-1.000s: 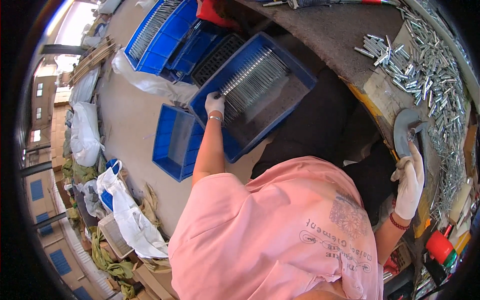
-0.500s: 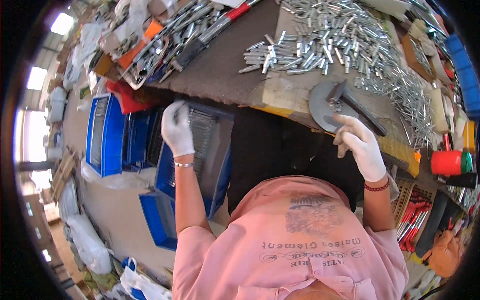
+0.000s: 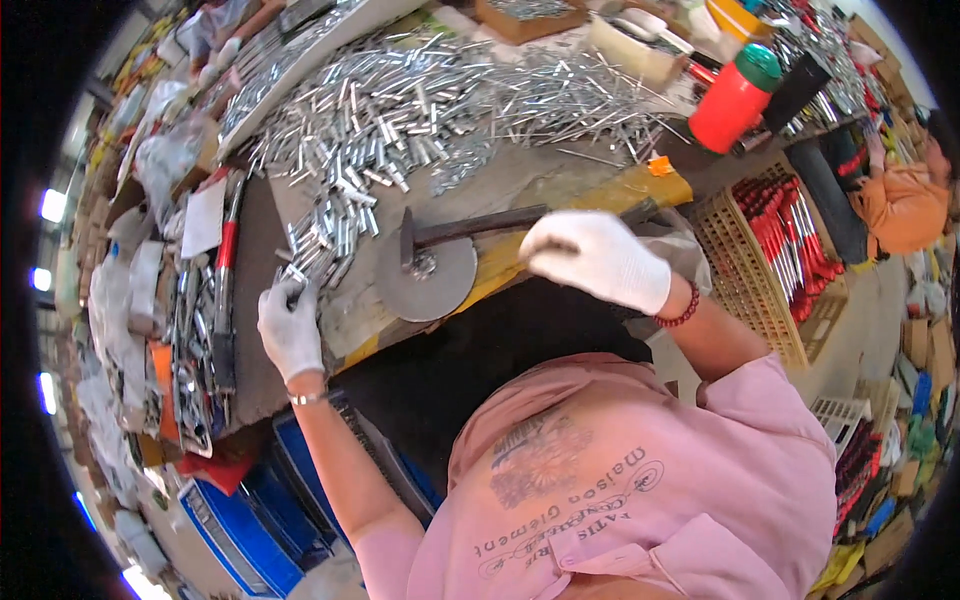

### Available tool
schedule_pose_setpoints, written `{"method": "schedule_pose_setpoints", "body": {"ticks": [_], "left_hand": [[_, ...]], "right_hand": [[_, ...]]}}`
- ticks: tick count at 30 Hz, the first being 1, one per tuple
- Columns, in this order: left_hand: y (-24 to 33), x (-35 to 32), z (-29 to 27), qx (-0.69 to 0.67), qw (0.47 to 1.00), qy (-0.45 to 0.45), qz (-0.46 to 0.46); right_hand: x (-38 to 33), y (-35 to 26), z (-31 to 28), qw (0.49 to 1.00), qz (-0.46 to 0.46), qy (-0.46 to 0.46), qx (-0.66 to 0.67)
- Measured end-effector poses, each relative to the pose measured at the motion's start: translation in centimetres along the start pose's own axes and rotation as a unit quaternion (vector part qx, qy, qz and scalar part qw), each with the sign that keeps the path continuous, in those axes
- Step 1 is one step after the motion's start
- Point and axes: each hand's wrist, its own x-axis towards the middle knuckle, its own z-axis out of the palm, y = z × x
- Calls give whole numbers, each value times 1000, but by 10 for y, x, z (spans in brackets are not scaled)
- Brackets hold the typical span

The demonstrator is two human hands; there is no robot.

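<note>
My left hand [image 3: 290,328], in a white glove, is at the near edge of a heap of short metal tubes [image 3: 385,120]. Its fingers are pinched around a metal tube [image 3: 291,273] at the front of the heap. My right hand [image 3: 597,260], also gloved, hovers by the table's front edge near the handle end of a hammer [image 3: 475,228]. Those fingers are bent together; whatever is between them, if anything, is hidden. The hammer's head lies over a round grey metal plate [image 3: 430,297], where small metal bits [image 3: 424,265] sit.
Thin metal pins [image 3: 585,95] spread behind the hammer. A red canister with a green lid [image 3: 727,108] stands at the back right. Beyond my right arm, a beige crate [image 3: 740,270] holds red-handled tools. Blue bins [image 3: 235,535] stand lower left. Another person in orange [image 3: 905,205] is far right.
The view has swung to the right. My left hand has risen from the blue bin below the table to the tube heap. My right hand's fingers have drawn together beside the hammer handle.
</note>
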Motion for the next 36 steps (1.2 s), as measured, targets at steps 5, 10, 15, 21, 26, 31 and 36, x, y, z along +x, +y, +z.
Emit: {"method": "schedule_pose_setpoints", "body": {"ticks": [5, 10, 15, 21, 26, 31, 36], "left_hand": [[68, -29, -9, -66, 981, -119, 141], [104, -59, 5, -47, 965, -167, 196], [92, -67, 18, -55, 972, -117, 198], [85, -74, 24, -133, 970, -116, 168], [76, -77, 19, -133, 976, -103, 139], [65, -78, 25, -153, 971, -97, 157], [81, -77, 15, -151, 976, -115, 106]], "right_hand": [[16, 78, -46, 914, 82, 208, -340], [42, 105, -48, 889, 50, 153, -429], [53, 57, -29, 968, 54, 143, -201], [48, -11, 45, 948, 99, -60, 297], [49, -10, 62, 992, -96, -4, -85], [56, -7, 70, 950, -184, 20, -251], [60, -8, 67, 930, -232, 5, -284]]}}
